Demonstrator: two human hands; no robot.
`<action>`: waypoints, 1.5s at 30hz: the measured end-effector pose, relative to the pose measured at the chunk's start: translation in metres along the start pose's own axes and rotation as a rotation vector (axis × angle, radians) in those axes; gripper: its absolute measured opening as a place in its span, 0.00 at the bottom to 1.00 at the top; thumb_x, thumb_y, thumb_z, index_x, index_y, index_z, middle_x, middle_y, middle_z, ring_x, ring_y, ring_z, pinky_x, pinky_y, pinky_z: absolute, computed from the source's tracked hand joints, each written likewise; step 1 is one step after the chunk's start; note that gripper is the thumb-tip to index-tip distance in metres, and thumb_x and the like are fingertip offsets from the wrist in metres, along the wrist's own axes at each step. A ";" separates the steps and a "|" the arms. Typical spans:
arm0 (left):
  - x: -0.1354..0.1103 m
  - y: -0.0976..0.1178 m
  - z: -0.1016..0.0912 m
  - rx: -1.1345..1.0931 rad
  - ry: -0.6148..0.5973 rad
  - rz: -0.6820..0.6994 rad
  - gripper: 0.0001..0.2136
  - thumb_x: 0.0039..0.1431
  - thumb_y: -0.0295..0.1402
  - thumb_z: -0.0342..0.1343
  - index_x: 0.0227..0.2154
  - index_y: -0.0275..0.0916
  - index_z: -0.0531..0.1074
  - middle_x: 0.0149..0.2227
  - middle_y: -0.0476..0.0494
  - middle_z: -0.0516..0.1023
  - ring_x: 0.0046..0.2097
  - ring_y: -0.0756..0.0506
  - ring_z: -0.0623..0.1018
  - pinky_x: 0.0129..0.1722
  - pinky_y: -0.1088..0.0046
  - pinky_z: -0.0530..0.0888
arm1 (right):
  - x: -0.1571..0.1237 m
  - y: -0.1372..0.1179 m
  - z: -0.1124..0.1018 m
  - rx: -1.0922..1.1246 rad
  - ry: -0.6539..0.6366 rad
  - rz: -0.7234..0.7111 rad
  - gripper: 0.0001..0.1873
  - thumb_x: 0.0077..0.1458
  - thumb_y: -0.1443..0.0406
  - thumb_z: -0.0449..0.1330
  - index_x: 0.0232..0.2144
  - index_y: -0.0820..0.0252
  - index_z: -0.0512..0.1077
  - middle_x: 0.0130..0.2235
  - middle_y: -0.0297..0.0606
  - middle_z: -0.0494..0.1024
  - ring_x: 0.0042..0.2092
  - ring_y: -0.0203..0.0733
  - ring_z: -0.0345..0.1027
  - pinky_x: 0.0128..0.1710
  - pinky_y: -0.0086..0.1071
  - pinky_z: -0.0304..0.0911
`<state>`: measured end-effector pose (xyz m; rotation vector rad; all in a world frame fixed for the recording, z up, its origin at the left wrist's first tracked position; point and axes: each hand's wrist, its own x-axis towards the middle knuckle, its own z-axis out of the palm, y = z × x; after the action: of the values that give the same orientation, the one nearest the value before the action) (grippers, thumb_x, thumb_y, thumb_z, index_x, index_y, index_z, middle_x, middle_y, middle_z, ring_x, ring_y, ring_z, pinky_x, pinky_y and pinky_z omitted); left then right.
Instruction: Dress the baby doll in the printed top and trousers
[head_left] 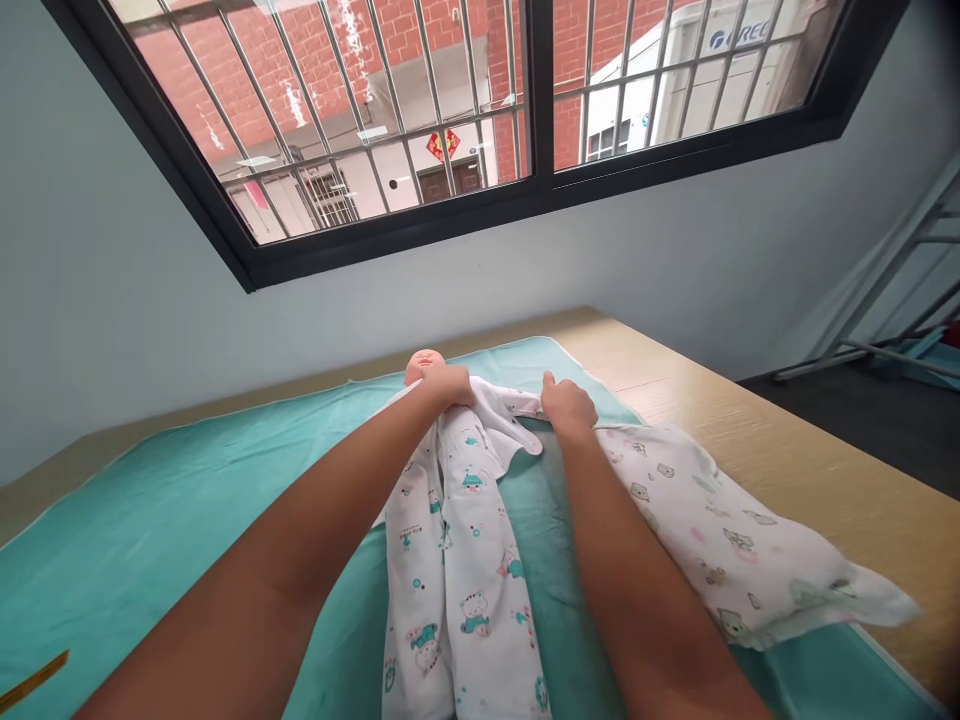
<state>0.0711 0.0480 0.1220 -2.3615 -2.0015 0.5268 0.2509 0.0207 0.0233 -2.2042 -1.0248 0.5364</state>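
Observation:
A baby doll (425,363) lies on its back on a teal sheet (300,450), its head toward the window. Over it is a white baby romper (472,520) with teal and pink animal prints; the long legs stretch toward me and one front flap hangs loose. My left hand (450,385) is closed on the romper's upper part, just below the doll's head. Out to the right, my right hand (568,402) grips the end of the romper's sleeve (521,402), thumb up. The doll's arms and body are hidden by cloth and my hands.
A white printed cloth (720,530) lies crumpled by my right forearm, across the edge of the teal sheet. Beneath is a wooden table (690,390) against the wall. A barred window (540,100) is above, and a metal rack (885,270) stands at right.

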 end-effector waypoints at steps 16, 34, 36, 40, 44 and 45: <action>-0.007 -0.009 0.000 -0.032 -0.019 -0.011 0.28 0.45 0.37 0.62 0.53 0.42 0.72 0.43 0.37 0.80 0.46 0.34 0.78 0.43 0.62 0.72 | 0.022 0.009 0.022 0.268 0.064 -0.035 0.16 0.52 0.69 0.53 0.43 0.60 0.73 0.42 0.44 0.79 0.41 0.45 0.72 0.39 0.32 0.65; -0.005 -0.014 0.019 0.099 0.060 0.104 0.19 0.52 0.32 0.58 0.48 0.40 0.75 0.50 0.35 0.78 0.50 0.36 0.76 0.47 0.63 0.71 | 0.009 0.006 0.013 0.382 0.339 0.001 0.11 0.55 0.68 0.52 0.40 0.59 0.71 0.46 0.49 0.74 0.45 0.50 0.67 0.42 0.39 0.59; -0.002 -0.008 0.025 0.101 0.082 0.125 0.18 0.53 0.33 0.57 0.48 0.40 0.75 0.50 0.34 0.77 0.51 0.35 0.76 0.48 0.60 0.71 | 0.001 -0.001 0.015 0.341 0.376 -0.128 0.10 0.56 0.66 0.55 0.41 0.58 0.71 0.51 0.49 0.71 0.52 0.52 0.63 0.47 0.40 0.58; 0.005 0.000 0.033 0.120 0.112 0.136 0.17 0.54 0.33 0.57 0.47 0.38 0.75 0.48 0.31 0.78 0.51 0.34 0.76 0.49 0.54 0.69 | -0.014 -0.019 0.026 0.203 0.211 -0.653 0.12 0.62 0.59 0.52 0.41 0.57 0.72 0.49 0.43 0.74 0.52 0.47 0.63 0.50 0.36 0.55; 0.010 0.003 0.038 0.136 0.129 0.222 0.17 0.54 0.33 0.59 0.48 0.39 0.75 0.46 0.33 0.79 0.49 0.36 0.76 0.49 0.59 0.70 | -0.022 -0.024 0.044 0.108 0.007 -0.718 0.15 0.64 0.58 0.49 0.39 0.58 0.73 0.42 0.42 0.77 0.43 0.44 0.67 0.40 0.32 0.56; 0.011 0.004 0.038 0.140 0.135 0.245 0.18 0.55 0.34 0.59 0.49 0.40 0.74 0.47 0.34 0.79 0.50 0.37 0.76 0.49 0.60 0.70 | -0.022 -0.022 0.048 0.088 -0.013 -0.706 0.15 0.63 0.58 0.50 0.37 0.58 0.74 0.40 0.42 0.77 0.41 0.44 0.67 0.37 0.32 0.54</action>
<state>0.0665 0.0499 0.0822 -2.4946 -1.5779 0.4782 0.1975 0.0326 0.0067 -1.6064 -1.6377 0.2594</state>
